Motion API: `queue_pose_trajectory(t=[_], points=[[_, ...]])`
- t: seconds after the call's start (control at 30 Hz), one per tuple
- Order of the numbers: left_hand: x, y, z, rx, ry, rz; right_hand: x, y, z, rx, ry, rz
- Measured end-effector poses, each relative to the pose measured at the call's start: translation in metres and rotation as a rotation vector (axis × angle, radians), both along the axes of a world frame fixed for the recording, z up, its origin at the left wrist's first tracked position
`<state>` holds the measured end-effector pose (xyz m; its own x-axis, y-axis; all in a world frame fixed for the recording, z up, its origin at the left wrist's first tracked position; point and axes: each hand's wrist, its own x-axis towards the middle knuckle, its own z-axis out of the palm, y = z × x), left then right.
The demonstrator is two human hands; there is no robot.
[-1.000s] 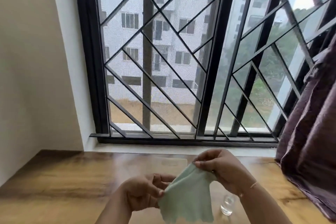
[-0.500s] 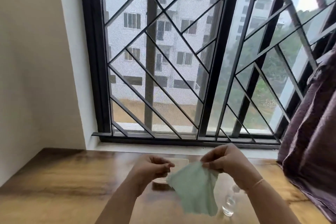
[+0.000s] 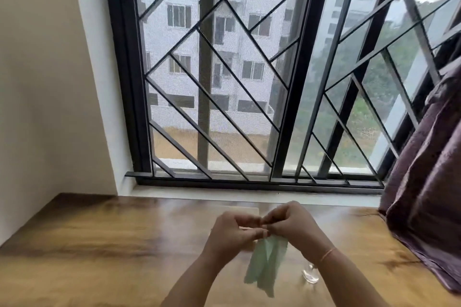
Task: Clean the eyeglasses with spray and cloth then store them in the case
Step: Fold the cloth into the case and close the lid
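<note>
A pale green cloth (image 3: pixel 265 266) hangs folded in front of me over the wooden table (image 3: pixel 99 244). My left hand (image 3: pixel 232 234) and my right hand (image 3: pixel 291 227) meet fingertip to fingertip and both pinch the cloth's top edge. A clear spray bottle (image 3: pixel 310 275) shows partly behind my right forearm. A pale flat thing (image 3: pixel 245 210), perhaps the case, lies on the table behind my hands, mostly hidden. No eyeglasses are in sight.
A barred window (image 3: pixel 249 82) with a white sill stands just beyond the table's far edge. A purple curtain (image 3: pixel 429 194) hangs at the right and drapes over the table's right side. A cream wall closes the left.
My hands have come together, bringing the cloth's two top corners to meet, so the spread cloth now hangs folded and narrow. The view has tilted down slightly.
</note>
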<state>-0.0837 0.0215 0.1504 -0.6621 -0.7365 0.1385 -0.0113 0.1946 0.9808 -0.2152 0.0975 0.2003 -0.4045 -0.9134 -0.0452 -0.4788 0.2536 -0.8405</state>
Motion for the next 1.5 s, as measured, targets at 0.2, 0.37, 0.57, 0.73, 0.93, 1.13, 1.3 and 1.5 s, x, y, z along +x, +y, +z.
queue_pose_trajectory(t=[0.2,0.37,0.57,0.73,0.93,1.13,1.3,1.5], points=[[-0.004,-0.004,0.003,-0.099,-0.066,-0.029,0.000,0.000,0.005,-0.040,0.007,0.027],[-0.006,-0.002,-0.001,-0.296,-0.132,0.037,0.003,0.001,0.009,-0.042,0.097,0.047],[0.001,-0.011,-0.010,-0.335,-0.219,0.116,-0.001,0.002,0.017,-0.081,0.138,0.030],[0.016,-0.021,-0.015,-0.189,-0.245,0.180,-0.015,0.004,0.020,-0.103,0.099,-0.011],[0.032,-0.036,-0.011,-0.092,-0.115,0.294,-0.030,0.006,0.017,-0.141,0.026,-0.061],[0.038,-0.038,0.006,0.130,0.180,0.273,-0.035,0.009,0.015,-0.277,-0.021,-0.105],[0.043,-0.039,0.015,0.275,0.255,0.252,-0.038,0.013,0.018,-0.280,-0.230,-0.163],[0.043,-0.040,0.023,0.360,0.222,0.249,-0.038,0.011,0.018,-0.247,-0.334,-0.190]])
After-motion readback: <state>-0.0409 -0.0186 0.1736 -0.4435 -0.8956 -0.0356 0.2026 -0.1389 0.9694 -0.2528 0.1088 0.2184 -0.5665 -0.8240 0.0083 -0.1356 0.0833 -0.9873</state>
